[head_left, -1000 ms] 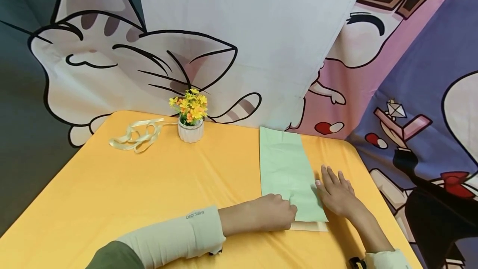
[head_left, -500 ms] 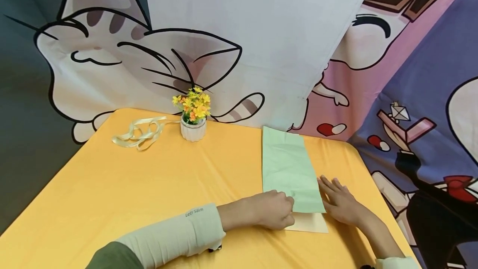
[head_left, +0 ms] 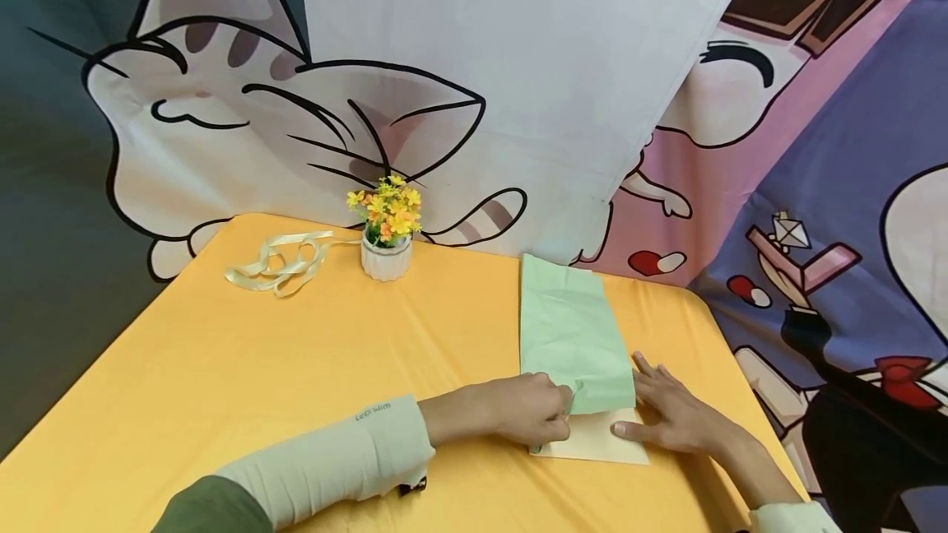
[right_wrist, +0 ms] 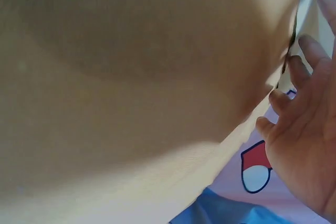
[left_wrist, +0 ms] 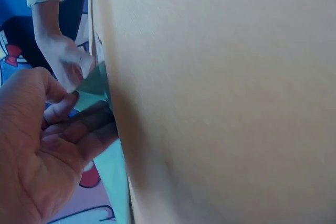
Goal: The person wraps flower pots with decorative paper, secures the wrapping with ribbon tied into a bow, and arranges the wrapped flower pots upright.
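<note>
A light green sheet, apparently paper (head_left: 566, 327), lies creased on the right part of the yellow-covered table. My left hand (head_left: 529, 408) pinches its near edge between thumb and curled fingers; in the left wrist view, the left hand's thumb (left_wrist: 60, 93) is close to the bent index finger, with green behind. Below that edge shows a cream-coloured layer (head_left: 592, 438); whether it is a separate sheet cannot be told. My right hand (head_left: 677, 414) lies spread at the right side, thumb on the cream layer, fingers along the green edge. In the right wrist view, the right hand (right_wrist: 304, 129) has loosely extended fingers.
A small white pot with yellow flowers (head_left: 385, 229) stands near the table's back edge. Left of it lies a loose cream ribbon (head_left: 281, 266). A printed cartoon cloth (head_left: 415, 23) hangs behind the yellow table (head_left: 333, 352).
The green sheet's near edge has moved away from me, baring more of the cream layer. My right hand has slid nearer and its thumb now rests on the cream layer.
</note>
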### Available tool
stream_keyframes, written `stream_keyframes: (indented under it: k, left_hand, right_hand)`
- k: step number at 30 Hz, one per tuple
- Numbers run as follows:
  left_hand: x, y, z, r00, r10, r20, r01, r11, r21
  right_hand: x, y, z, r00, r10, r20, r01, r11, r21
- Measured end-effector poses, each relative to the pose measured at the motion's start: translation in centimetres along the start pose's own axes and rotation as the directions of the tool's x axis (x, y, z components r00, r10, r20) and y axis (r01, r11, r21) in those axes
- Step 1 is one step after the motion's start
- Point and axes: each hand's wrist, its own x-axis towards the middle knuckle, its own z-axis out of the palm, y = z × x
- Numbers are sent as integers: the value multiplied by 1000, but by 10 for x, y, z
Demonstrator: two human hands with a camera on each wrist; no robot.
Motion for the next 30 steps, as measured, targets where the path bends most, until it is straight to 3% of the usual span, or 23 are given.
stream_keyframes:
  k: [4,9,15,17,18,20,24,26,30]
  left_hand:
    - [-4,-11,-2,999,-5,-35,1,996,-92]
    - [-18,-20,-3,987,-87,-137,57,975,-213]
    - [-42,-19,-5,931,-192,-312,81,938,-338]
    - [-51,-18,-5,909,-244,-339,92,909,-407]
    - [-56,-18,-5,900,-278,-335,101,882,-459]
    - [-66,-16,-4,885,-358,-296,131,804,-580]
    - [-86,-11,3,838,-520,-166,207,585,-784]
    - [-94,-9,6,814,-571,-107,237,495,-836]
    - [-105,-5,11,768,-640,-12,271,343,-899]
  right_hand:
    - [2,-2,-1,1000,14,28,-12,998,-56]
    - [7,-8,-5,995,54,89,-48,997,-66]
    - [10,-9,-8,994,-24,103,34,995,-97]
    - [10,-9,-8,995,-45,92,55,993,-104]
    - [10,-9,-8,995,-53,87,63,992,-111]
    - [10,-8,-8,995,-56,80,66,991,-119]
    - [10,-7,-8,996,-54,76,64,989,-134]
    - [10,-6,-8,996,-52,75,62,988,-139]
    - [10,-6,-9,997,-44,71,53,988,-142]
